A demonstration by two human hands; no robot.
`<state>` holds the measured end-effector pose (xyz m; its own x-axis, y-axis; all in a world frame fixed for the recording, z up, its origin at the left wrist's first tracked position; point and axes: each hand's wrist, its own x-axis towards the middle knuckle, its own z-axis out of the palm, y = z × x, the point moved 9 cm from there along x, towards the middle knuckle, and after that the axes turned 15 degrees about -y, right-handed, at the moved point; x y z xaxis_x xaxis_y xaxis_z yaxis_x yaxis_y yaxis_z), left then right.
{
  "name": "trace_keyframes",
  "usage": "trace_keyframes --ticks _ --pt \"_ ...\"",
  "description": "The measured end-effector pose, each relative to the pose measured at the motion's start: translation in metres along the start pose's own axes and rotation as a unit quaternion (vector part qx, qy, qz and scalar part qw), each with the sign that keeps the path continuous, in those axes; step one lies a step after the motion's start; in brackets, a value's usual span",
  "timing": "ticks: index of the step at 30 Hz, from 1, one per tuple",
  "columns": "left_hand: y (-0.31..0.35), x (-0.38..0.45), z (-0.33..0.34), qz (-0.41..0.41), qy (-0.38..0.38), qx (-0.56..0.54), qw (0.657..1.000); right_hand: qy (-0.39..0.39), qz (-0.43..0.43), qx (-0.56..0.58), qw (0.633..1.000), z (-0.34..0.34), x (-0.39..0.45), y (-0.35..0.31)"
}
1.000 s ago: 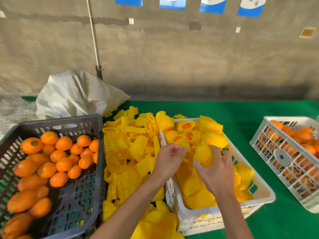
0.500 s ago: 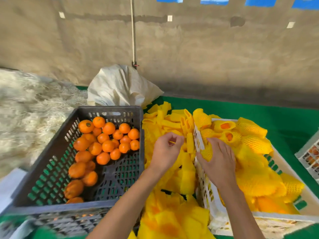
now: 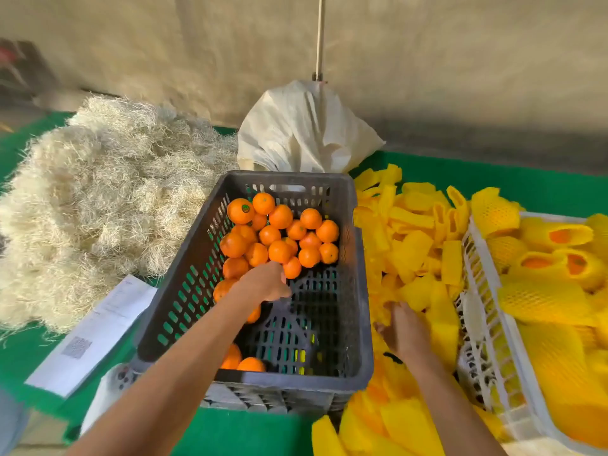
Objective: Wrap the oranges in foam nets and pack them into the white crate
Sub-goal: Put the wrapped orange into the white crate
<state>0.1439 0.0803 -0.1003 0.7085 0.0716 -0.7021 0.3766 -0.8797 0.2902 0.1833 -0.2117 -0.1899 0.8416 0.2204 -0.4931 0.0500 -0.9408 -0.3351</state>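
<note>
Nearest the camera, both forearms extend forward over a desk (image 3: 230,432) covered in green fabric. The left hand (image 3: 263,280) reaches down into the dark grey crate (image 3: 286,386), knuckles up, fingers curled downward at the near edge of the oranges (image 3: 279,232); the fingertips are hidden, so whether they grip a fruit cannot be determined. The right hand (image 3: 406,330) lies palm down on the loose pile of yellow foam nets (image 3: 418,251) between the two crates; it is motion-blurred, its fingers reach into the nets, and whether it holds one cannot be determined. More foam nets spill toward the near edge of the desk. The oranges are heaped mainly in the far half of the dark grey crate, with a few along its left wall and two at the near left corner. To the right, the white crate (image 3: 483,291) stands just beside the net pile and holds oranges already sleeved in yellow nets, several showing orange peel at their open ends. Left of the grey crate, a printed paper sheet (image 3: 95,334) lies flat on the desk. Beyond it spreads a large heap of pale straw-like fibre (image 3: 98,199). Behind the grey crate stands a crumpled white sack (image 3: 302,130), with a thin pole (image 3: 319,37) rising behind it against a plain wall (image 3: 460,60).
</note>
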Motion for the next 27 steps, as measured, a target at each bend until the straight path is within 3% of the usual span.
trace_keyframes --ticks 3,6,11,14,19,23,25,27 --pt "-0.04 0.017 0.027 -0.077 -0.102 0.003 0.992 -0.005 0.026 0.047 0.999 0.01 0.004 0.003" --pt "-0.056 0.036 0.04 -0.104 -0.134 0.032 0.985 0.012 0.046 0.059 0.997 0.005 -0.004 -0.003" --pt "-0.057 0.059 0.04 -0.103 -0.072 0.289 0.949 0.067 -0.038 0.181 0.98 -0.017 -0.02 -0.015" --pt "-0.056 0.066 0.042 -0.093 -0.047 0.326 0.94 0.066 -0.054 0.268 0.96 -0.03 -0.027 -0.014" --pt "-0.03 0.057 0.023 -0.046 -0.059 0.205 0.976 0.059 -0.059 0.31 0.947 -0.052 -0.037 -0.013" --pt "0.003 0.028 -0.01 0.053 0.08 -0.001 0.995 0.071 -0.089 0.343 0.932 -0.08 -0.055 -0.022" --pt "0.021 -0.002 -0.03 0.136 0.184 -0.142 0.963 0.085 -0.11 0.345 0.928 -0.096 -0.066 -0.026" --pt "0.04 -0.034 -0.037 0.193 0.237 -0.29 0.907 0.106 -0.131 0.322 0.931 -0.113 -0.076 -0.03"
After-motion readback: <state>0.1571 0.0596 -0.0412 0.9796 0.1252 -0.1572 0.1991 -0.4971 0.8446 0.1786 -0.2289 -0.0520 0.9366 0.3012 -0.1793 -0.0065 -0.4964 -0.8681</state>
